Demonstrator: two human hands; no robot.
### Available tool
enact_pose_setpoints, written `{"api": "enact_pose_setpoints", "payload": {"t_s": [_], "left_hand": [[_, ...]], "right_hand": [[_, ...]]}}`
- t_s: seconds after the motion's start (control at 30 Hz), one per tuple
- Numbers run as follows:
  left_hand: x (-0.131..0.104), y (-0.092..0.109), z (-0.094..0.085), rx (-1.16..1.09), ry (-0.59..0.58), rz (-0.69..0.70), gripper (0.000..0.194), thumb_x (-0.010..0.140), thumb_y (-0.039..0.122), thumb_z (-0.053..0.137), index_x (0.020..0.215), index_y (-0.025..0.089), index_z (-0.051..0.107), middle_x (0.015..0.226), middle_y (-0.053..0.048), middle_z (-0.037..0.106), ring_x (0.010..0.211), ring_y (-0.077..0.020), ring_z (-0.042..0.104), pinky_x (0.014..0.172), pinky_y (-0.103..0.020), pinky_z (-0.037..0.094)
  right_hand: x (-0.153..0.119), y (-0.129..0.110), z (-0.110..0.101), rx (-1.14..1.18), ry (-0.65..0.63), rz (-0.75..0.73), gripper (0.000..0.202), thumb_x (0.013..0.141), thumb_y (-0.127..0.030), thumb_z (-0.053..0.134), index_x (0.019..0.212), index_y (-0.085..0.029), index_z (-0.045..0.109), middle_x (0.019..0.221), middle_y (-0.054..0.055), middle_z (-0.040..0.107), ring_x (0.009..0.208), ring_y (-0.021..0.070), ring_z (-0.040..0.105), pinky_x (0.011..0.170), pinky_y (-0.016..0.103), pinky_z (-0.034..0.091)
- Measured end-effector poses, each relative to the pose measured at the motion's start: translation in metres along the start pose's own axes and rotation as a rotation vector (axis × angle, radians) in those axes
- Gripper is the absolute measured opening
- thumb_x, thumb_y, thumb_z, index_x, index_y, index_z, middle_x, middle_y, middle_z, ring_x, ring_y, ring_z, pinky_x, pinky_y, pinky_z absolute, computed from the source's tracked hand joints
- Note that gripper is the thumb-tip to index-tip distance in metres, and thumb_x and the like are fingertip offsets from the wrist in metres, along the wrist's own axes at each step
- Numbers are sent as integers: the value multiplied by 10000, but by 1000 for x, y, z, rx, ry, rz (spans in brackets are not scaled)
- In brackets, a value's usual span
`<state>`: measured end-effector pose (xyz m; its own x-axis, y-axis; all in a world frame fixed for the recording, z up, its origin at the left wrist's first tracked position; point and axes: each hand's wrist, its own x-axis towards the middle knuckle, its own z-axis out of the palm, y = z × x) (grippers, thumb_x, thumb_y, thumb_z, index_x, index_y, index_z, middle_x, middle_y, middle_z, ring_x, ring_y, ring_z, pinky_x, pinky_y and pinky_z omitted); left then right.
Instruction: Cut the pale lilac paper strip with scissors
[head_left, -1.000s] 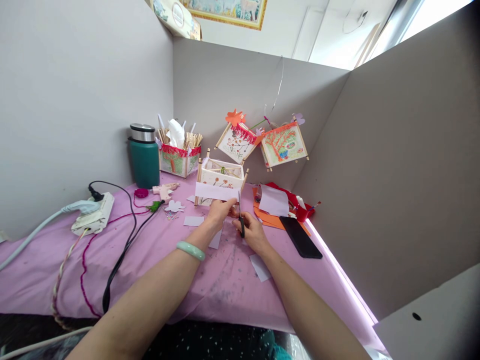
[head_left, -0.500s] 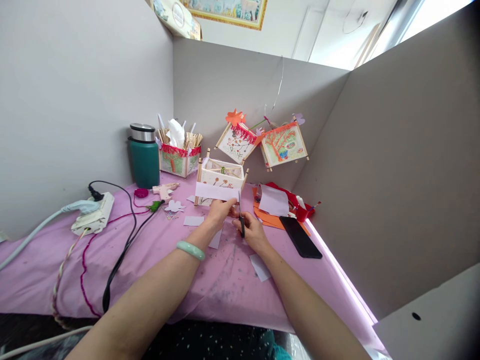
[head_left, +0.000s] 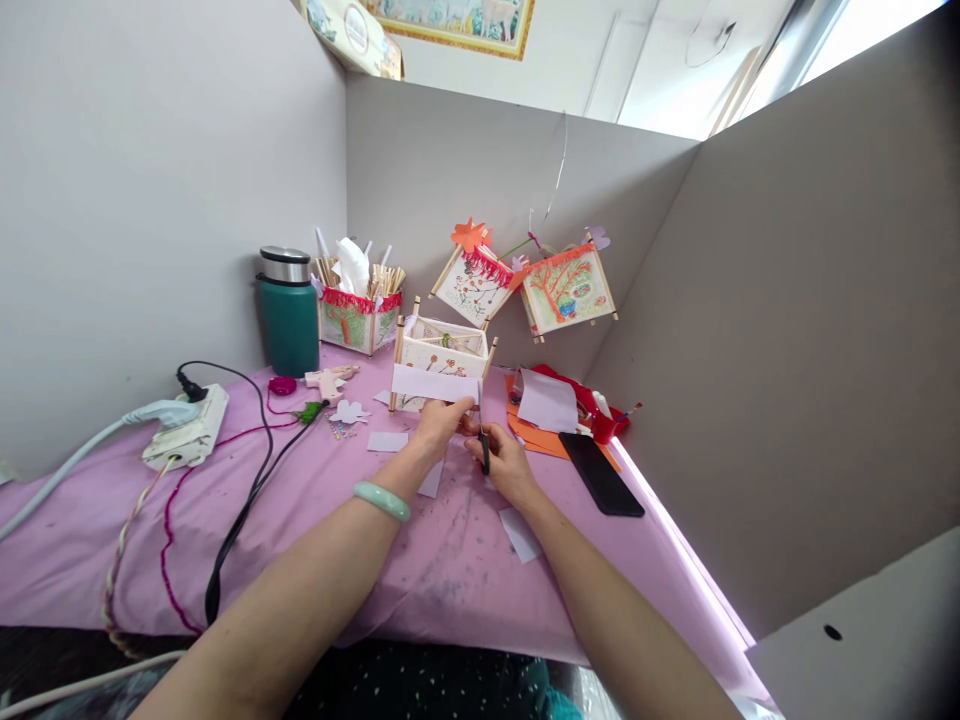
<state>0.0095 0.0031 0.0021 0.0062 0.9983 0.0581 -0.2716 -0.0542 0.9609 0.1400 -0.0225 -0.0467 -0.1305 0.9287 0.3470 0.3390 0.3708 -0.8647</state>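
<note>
Between the fingers of my left hand (head_left: 439, 424) is a pale lilac paper strip (head_left: 431, 382), held level above the table. My right hand (head_left: 508, 462) is closed round a pair of scissors (head_left: 484, 452) with dark handles. The blades point away from me and stand at the strip's right end; whether they touch the paper is hard to tell. Just behind the strip stands a box of sticks and drawn-on panels (head_left: 442, 340). Below my hands lie paper pieces, one a small lilac rectangle (head_left: 388, 442) and another a scrap (head_left: 520, 534) by my right wrist.
At the left are a power strip (head_left: 187, 428) with cables, a green bottle (head_left: 289, 315) and a pink glue gun (head_left: 328, 383). Orange paper (head_left: 547, 440), a red tray (head_left: 619, 425) and a black phone (head_left: 601, 474) lie right. Two decorated lanterns (head_left: 570, 290) hang behind.
Both hands stay almost in place. The paper strip and scissors have shifted very slightly to the right.
</note>
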Motion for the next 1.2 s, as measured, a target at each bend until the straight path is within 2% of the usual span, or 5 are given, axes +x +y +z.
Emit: {"api": "enact_pose_setpoints", "payload": {"t_s": [0.33,0.57,0.9,1.2], "left_hand": [[1,-1,-1,-7,-2,7,117,676,207,619,638,97,635,431,-21,544,416,-124,520,480,-237,414],[2,4,-4,-84,20,18,116,672,220,627,674,104,626,459,-5,550,404,-101,495,471,-227,410],[6,6,-8,-139,64,55,152,630,225,662,704,98,624,712,-55,660,416,-73,503,440,-232,401],[6,4,-7,-130,57,44,141,631,218,655,696,97,626,646,-41,637,414,-77,500,435,-228,393]], "right_hand": [[-1,-5,-1,-21,10,5,355,769,-484,636,961,-187,605,598,-36,558,534,132,514,537,247,404],[-2,-3,3,90,-44,23,331,757,-465,650,938,-196,582,602,-40,550,517,127,515,503,241,403],[-4,0,6,192,-128,69,315,769,-454,635,945,-199,578,635,-40,549,518,114,514,513,239,419],[-3,1,6,191,-121,61,296,771,-433,639,944,-202,574,639,-37,557,523,117,521,515,238,416]]}}
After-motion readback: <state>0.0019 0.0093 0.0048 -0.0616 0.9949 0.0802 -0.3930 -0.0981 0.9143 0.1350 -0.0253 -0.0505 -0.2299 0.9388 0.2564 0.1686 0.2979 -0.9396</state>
